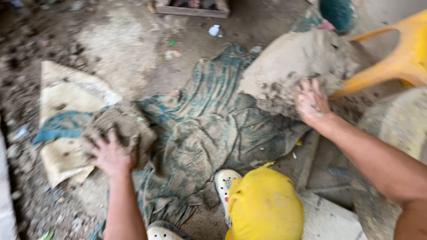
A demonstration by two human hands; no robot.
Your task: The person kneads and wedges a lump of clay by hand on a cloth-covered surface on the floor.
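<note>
Nearest me, my yellow-clad knee (pixel 264 206) and white shoe (pixel 224 184) crowd the green cloth (pixel 200 133) on the floor. My left hand (pixel 111 153) has its grip closed on a small clay lump (pixel 118 129); my right hand (pixel 311 100) grips the big clay mass (pixel 293 66) further off. Wet clay could tear or slip away. The yellow chair (pixel 400 58) blocks behind.

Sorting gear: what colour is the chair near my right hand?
Yellow-orange chair, head view.
</note>
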